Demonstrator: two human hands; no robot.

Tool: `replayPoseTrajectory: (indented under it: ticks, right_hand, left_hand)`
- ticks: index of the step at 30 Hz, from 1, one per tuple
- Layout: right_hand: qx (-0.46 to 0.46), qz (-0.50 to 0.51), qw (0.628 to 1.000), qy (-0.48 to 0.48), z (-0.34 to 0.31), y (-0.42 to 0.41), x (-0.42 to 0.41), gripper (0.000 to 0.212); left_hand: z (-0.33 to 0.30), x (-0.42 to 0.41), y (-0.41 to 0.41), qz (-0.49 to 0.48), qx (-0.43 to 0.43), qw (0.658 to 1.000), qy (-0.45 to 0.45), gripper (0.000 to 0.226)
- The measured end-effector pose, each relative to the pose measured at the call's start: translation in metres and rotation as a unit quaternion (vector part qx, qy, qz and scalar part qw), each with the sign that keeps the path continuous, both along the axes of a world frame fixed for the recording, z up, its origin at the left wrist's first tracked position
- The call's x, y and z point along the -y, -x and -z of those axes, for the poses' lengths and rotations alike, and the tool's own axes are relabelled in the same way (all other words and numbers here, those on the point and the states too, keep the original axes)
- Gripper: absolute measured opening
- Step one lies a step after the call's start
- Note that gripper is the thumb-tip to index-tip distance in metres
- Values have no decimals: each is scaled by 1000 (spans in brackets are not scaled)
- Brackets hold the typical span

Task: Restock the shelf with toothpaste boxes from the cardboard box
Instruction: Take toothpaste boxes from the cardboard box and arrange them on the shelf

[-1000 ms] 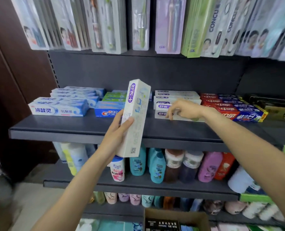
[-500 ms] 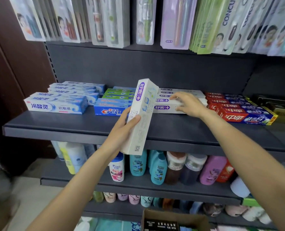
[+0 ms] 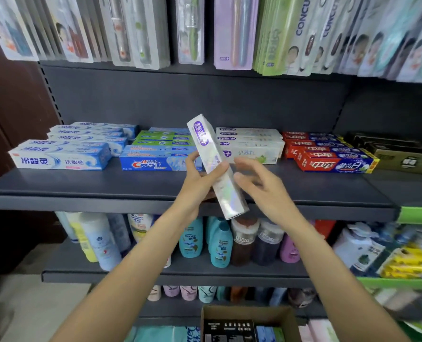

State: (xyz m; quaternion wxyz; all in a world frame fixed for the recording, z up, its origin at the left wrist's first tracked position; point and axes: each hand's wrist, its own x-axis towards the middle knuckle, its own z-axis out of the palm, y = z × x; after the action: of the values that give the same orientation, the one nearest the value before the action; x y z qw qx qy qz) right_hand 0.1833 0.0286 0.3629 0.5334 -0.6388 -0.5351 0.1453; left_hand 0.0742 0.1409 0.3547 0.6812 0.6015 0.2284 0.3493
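Looking down past our forearms, we see the open cardboard box [image 3: 248, 314] on the floor at the bottom edge, with dark packs inside whose print is too small to read. Above it, our left hand [image 3: 197, 186] has its grip clamped around a white toothpaste box [image 3: 216, 166] with a purple logo, held tilted in the air in front of the shelf [image 3: 81, 191]; thumb in front, fingers behind. Our right hand [image 3: 266, 188] hovers just beside the box, its grip apart, fingers spread and not clearly touching it. Farther back on the shelf lie the stocked rows. At the left is a stack of blue-and-white boxes [image 3: 62, 159] printed 冷酸灵 抗敏感; we count about five. Next comes a blue box [image 3: 155, 163] reading Crest 佳洁士, with green ones [image 3: 163, 138] behind it. A white stack [image 3: 252, 148] marked 小苏打, four showing, sits behind our hands. Red boxes [image 3: 333, 165] reading 中华 follow, about four. Toothbrush cards [image 3: 301, 33] marked CONCU hang overhead.
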Motion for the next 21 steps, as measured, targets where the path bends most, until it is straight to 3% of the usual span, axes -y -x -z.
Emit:
replayPoseTrajectory:
  ticks: [2, 5, 6, 8, 10, 11, 12, 13, 14, 18, 19, 21]
  right_hand:
    - [77, 15, 996, 38, -1, 1, 7, 53]
    - [233, 124, 958, 111, 0, -17, 13, 76]
    - [226, 145, 957, 111, -3, -28, 13, 73]
    - [117, 129, 979, 108, -15, -60, 15, 61]
    - [66, 92, 984, 140, -28, -89, 18, 56]
    - [103, 94, 977, 161, -33, -102, 18, 54]
    - [156, 104, 966, 179, -37, -113, 15, 53]
    - [209, 110, 953, 191, -40, -121, 12, 53]
    - [248, 103, 942, 200, -42, -128, 6, 53]
    - [338, 67, 914, 214, -43, -147, -24, 50]
    - [390, 100, 889, 219, -41, -149, -33, 43]
    - [534, 198, 791, 225, -30, -145, -46, 25]
  left_hand:
    - [0, 7, -16, -22, -19, 999, -40, 52]
    - [-6, 16, -34, 12, -24, 1000, -4, 50]
    - [-7, 18, -38, 33, -28, 999, -3, 52]
    - [-9, 17, -40, 55, -45, 997, -11, 49]
    - [-5, 8, -35, 34, -111, 983, -145, 40]
    - [-2, 0, -31, -7, -173, 939, -296, 37]
    - [2, -10, -27, -67, -235, 863, -442, 36]
    - [8, -21, -22, -119, -265, 782, -551, 37]
    - [12, -31, -17, -149, -279, 731, -605, 38]
    - [20, -64, 2, -190, -319, 704, -605, 43]
    - [21, -71, 6, -187, -342, 700, -598, 45]
    - [24, -80, 10, -168, -393, 696, -577, 48]
